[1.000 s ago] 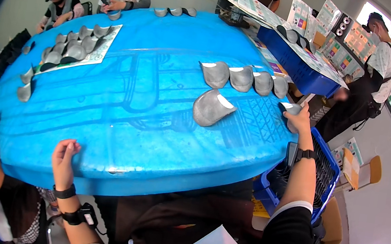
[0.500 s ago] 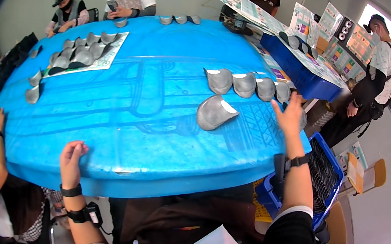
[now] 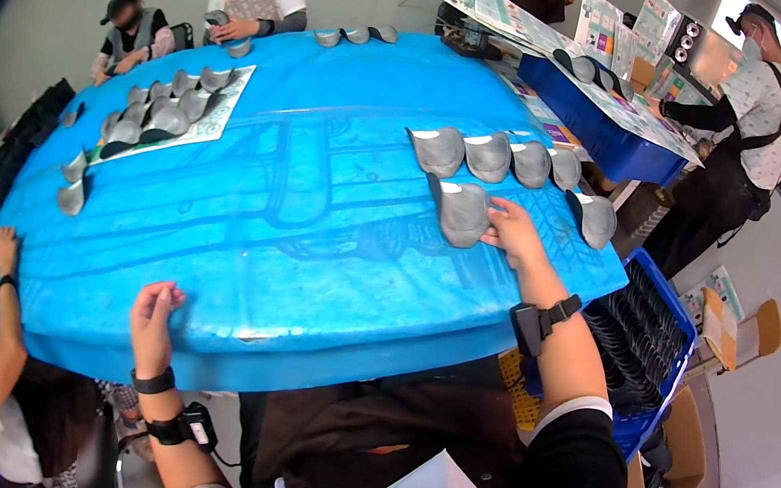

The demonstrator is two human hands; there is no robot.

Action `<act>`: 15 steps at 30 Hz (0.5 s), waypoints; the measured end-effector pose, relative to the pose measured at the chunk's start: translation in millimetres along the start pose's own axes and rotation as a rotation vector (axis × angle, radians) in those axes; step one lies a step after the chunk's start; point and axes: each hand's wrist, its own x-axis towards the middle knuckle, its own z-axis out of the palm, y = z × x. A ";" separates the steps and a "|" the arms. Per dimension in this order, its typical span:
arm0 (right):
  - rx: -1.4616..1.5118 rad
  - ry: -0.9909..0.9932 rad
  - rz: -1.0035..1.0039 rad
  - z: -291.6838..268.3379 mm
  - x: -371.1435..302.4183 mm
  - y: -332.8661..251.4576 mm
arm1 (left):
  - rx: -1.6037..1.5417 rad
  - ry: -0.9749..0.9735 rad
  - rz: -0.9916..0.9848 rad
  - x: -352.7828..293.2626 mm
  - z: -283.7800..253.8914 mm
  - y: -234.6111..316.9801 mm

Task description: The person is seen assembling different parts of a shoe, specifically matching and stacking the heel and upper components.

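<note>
My right hand (image 3: pixel 513 234) grips the side edge of a grey cup-shaped piece (image 3: pixel 462 216), thumb and fingers pinched on it, over the blue-covered table. Behind it stands a row of several similar grey pieces (image 3: pixel 487 158), each with a pale patch at its upper edge. Another grey cup-shaped piece (image 3: pixel 592 221) rests by itself to the right of my right hand, near the table's right edge. At the front edge, my left hand (image 3: pixel 154 322) is raised with its fingers curled together, and I see nothing in it.
More grey pieces sit on a white sheet (image 3: pixel 217 122) at the left. Blue crates, one with stacked dark pieces (image 3: pixel 645 333), stand at the right. A co-worker's hands (image 3: pixel 1 248) rest on the left edge; others are at the far side. A person (image 3: pixel 751 126) stands at right.
My right hand has moved left from the table's right edge and taken hold of the front grey piece, which is now turned. The right-hand piece shows fully. My left hand has barely moved.
</note>
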 end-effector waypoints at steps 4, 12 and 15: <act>-0.001 0.133 0.011 -37.5 -1.2 -5.3 | 0.030 -0.003 -0.002 -5.9 -9.3 3.3; -0.417 0.598 -0.380 -123.5 23.3 22.7 | 0.007 -0.008 0.008 -1.4 -1.5 4.8; -0.606 0.748 -0.421 -114.9 16.6 17.1 | 0.015 0.004 0.010 -3.0 -2.6 5.8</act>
